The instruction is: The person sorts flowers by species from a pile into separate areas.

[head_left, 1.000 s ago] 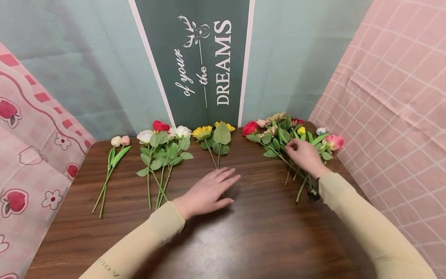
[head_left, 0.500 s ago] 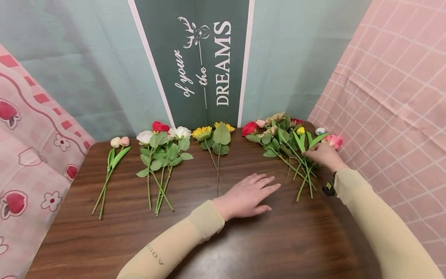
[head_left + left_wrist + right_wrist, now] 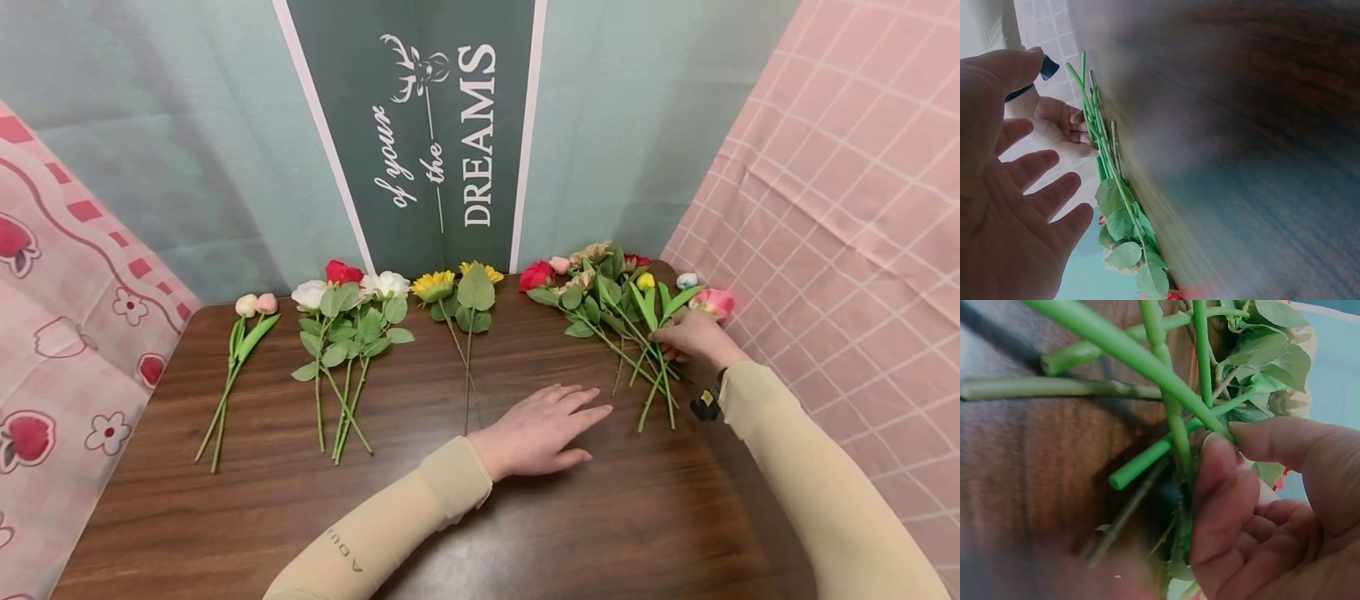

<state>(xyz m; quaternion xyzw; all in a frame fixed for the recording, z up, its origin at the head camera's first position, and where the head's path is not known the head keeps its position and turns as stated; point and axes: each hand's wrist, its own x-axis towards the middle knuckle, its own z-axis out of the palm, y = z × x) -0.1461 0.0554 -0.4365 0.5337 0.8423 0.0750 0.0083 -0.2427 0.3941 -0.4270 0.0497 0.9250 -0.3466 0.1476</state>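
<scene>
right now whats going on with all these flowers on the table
A person is working through artificial flowers laid out on a wooden table. The right hand pinches green stems in the mixed pile at the far right. The left hand rests flat and open on the table beside it. Tulips, roses and sunflowers lie in separate groups to the left.

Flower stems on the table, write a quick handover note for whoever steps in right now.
Left hand: open, flat on the wooden table, holding nothing.
Right hand: pinching green stems in the mixed flower pile at the far right.
Already laid out in separate groups: two tulip buds far left, the roses next, two sunflowers at centre.
Left, as I judge it: the mixed pile holds red, pink, yellow and beige blooms, not yet separated. Continue from the stem in the right hand.
</scene>
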